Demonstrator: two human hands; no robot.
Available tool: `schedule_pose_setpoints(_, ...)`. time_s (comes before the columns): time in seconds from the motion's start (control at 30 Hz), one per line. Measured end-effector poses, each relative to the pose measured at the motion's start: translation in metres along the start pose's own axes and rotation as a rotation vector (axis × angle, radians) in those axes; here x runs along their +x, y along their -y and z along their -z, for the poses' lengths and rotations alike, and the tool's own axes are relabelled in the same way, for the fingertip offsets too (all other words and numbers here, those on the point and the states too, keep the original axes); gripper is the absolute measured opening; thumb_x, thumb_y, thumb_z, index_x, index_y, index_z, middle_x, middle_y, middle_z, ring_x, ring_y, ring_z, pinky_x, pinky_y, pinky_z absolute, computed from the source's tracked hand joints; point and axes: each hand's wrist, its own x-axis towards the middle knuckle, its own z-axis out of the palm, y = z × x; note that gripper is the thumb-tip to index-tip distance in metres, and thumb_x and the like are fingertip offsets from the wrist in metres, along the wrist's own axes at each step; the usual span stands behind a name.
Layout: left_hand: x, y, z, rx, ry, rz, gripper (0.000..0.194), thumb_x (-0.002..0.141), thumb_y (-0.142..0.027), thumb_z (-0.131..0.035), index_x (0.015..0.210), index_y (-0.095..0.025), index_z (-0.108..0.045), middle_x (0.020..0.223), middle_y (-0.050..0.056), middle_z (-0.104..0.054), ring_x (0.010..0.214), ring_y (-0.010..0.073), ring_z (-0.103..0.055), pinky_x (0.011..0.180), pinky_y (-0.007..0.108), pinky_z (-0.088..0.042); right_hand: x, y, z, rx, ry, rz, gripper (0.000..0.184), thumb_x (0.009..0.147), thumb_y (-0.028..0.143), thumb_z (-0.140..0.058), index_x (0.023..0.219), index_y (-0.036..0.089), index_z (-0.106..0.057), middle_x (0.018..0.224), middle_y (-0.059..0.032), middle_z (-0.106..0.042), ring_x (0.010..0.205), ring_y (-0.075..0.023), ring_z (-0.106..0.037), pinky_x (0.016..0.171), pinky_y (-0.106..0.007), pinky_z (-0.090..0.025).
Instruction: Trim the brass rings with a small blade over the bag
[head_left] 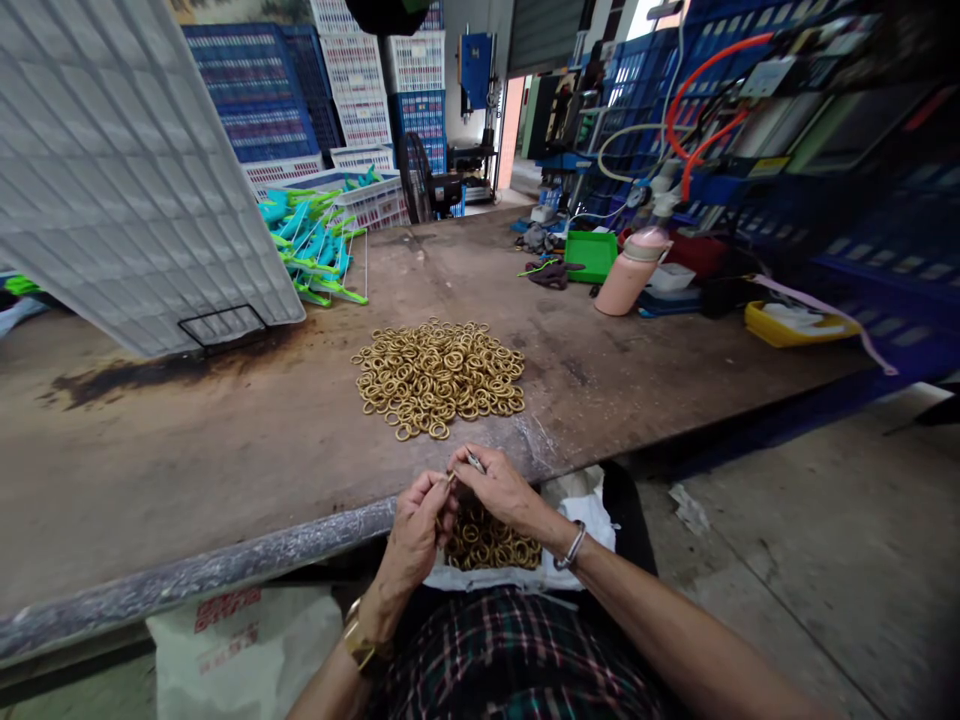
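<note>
My left hand [424, 520] is closed in a pinch on a brass-coloured ring [451, 478] at the table's front edge. My right hand [491, 488] meets it there, its fingers closed round a small metal tool [475, 461] whose kind I cannot make out. Just beyond both hands, a heap of brass-coloured rings [442, 375] lies on the table. Beneath my hands, more rings [491, 540] fill a container lined with a white sack [592, 515] at my lap. Part of those rings is hidden by my hands.
The brown table [300, 440] has a worn front edge. A grey-white ribbed panel [142, 180] stands at left, with blue and green plastic pieces [319, 245] behind it. To the right are a pink bottle [630, 275], a green tray [591, 256] and a yellow tray [795, 325].
</note>
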Motion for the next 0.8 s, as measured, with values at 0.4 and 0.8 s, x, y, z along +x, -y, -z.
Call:
schedule_pose_setpoints(0.4,0.002,0.009,0.007,0.085,0.016,-0.077,0.032,0.075,-0.047,-0.054,0.067,-0.018,-0.045,0.052,-0.007,-0.044,0.037,0.0028,-0.031,0.034,0.014,-0.021,-0.008,-0.026,-0.004,-0.692,0.041,0.206,0.015,0.074,0.011,-0.042,0.082,0.017,-0.053,0.068,-0.0002,-0.054,0.058,-0.0113,-0.044,0.057,-0.023,-0.026)
schedule_pose_setpoints(0.8,-0.005,0.005,0.005,0.234,-0.008,-0.128,0.036,0.075,-0.050,-0.053,0.062,-0.018,-0.045,0.044,-0.008,-0.038,0.037,0.0031,-0.029,0.036,0.015,-0.021,-0.006,-0.019,-0.001,-0.854,0.205,0.096,0.025,0.072,0.011,-0.041,0.093,0.015,-0.052,0.074,-0.0048,-0.062,0.063,-0.0143,-0.053,0.057,-0.024,-0.028)
